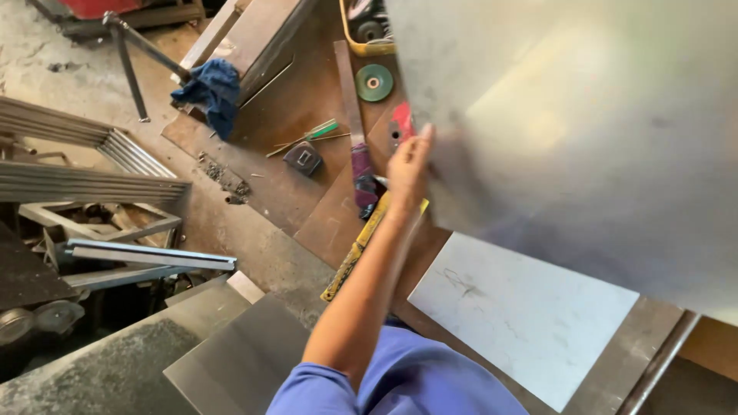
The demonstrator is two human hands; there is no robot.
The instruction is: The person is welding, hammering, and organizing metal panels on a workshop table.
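The left hand [409, 165] is up near the middle of the view, with its fingers pressed on the left edge of a big grey metal sheet [584, 131]. The sheet is lifted and tilted, and it fills the view from 12 o'clock round to 3 o'clock. The fingers look closed on the edge, but part of the hand is blurred. The right hand cannot be seen, so I cannot tell what it does. Under the lifted sheet, at 5 o'clock, a smaller flat metal plate [523, 315] lies on the brown worktop [307, 100]. Just under the left hand, a yellow ruler [355, 250] points toward 7 o'clock. At 11 o'clock from the hand lie a black tape measure [304, 158] and a green-handled tool [321, 129]. A green round disc [374, 82] sits at 12 o'clock, beside the sheet's edge. A blue rag [211, 91] hangs well apart at 10 o'clock. Grey metal bars [84, 165] are stacked at 9 o'clock.
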